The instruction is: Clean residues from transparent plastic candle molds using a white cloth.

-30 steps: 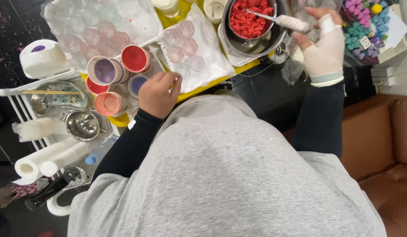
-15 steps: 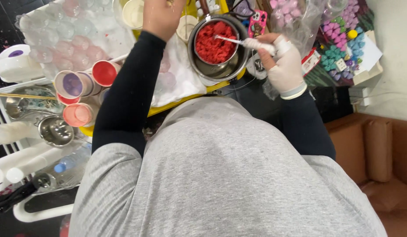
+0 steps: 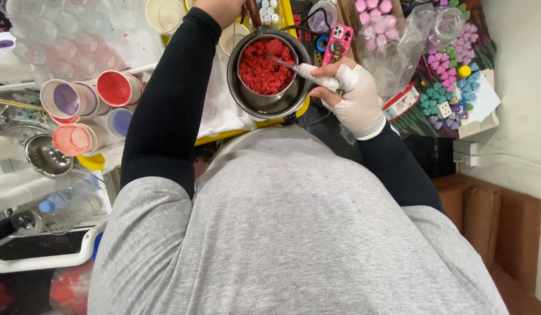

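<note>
Left hand (image 3: pixel 222 8) moved up to grip the pot (image 3: pixel 269 73) handle; gloved right hand (image 3: pixel 353 93) grips stirrer (image 3: pixel 293 67) in red crumbs (image 3: pixel 264 65). Hard stirring could flick crumbs onto desk (image 3: pixel 223 133).

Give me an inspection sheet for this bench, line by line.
Surface: yellow table, crowded; white cloth under the left arm.
Job's things: steel pot holding an inner pot of red crumbly stuff; thin tool dipping into it.
Clutter: paint cups, clear moulds, pink phone, small coloured pieces, bottle.
Hands: left hand at the pot handle, partly cut off; right hand, gloved, grips the tool.
Cables: black cable behind the pot.
Surroundings: brown seat, white wall.
</note>
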